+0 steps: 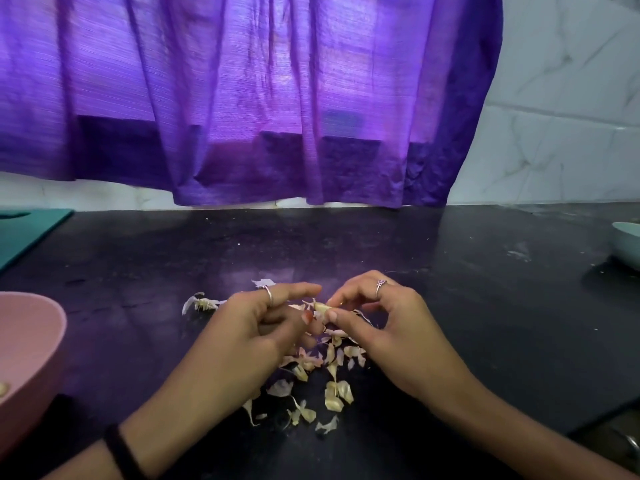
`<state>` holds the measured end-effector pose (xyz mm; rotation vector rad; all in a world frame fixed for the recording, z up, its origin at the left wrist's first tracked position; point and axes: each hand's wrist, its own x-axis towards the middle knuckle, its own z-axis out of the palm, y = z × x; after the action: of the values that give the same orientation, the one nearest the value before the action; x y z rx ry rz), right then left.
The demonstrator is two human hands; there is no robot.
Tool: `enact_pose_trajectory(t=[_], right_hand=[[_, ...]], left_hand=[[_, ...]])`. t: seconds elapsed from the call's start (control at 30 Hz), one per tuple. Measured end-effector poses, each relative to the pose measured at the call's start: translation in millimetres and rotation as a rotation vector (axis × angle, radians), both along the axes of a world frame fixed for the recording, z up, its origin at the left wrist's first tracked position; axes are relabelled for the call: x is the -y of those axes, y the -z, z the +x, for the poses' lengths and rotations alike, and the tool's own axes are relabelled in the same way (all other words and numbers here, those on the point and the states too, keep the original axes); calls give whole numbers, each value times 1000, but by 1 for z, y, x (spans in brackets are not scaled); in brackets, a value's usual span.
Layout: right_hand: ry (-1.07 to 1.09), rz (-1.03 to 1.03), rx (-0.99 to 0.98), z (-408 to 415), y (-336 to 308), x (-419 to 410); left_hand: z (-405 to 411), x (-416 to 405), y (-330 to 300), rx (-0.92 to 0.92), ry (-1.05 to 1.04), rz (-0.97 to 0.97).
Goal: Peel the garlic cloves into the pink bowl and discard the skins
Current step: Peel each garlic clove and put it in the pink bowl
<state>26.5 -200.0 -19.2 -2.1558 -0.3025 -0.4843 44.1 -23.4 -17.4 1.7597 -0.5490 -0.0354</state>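
No readable text, no labels, no brand marks, no numbers, no signs on any surface in view

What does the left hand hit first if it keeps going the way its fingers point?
Probably the garlic clove that the left hand and right hand pinch together, then the right hand's fingertips just beyond it.
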Motion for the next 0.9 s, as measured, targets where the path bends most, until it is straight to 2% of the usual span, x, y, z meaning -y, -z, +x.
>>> enact_pose_trajectory(t=[0.2, 0.33, 0.53, 0.63, 0.77, 0.83, 0.9], right_hand=[[-71, 55, -44, -1, -1, -1], [-75, 42, -41, -3, -3, -3], [-23, 6, -1, -6, -3, -8], [28, -106, 96, -7, -2, -9], [90, -192, 255, -6, 3, -12], [84, -148, 240, -4, 4, -12], [38, -56, 135, -4, -1, -10]], left_hand=[[0, -2, -1, 97, -40, 90], [0, -1, -1, 261, -141, 179], [-6, 1, -5, 456, -185, 237], [-8, 7, -2, 431, -203, 190], [-10, 14, 4, 221, -196, 30], [-7, 15, 6, 135, -185, -27], [-4, 12, 5, 193, -175, 16]])
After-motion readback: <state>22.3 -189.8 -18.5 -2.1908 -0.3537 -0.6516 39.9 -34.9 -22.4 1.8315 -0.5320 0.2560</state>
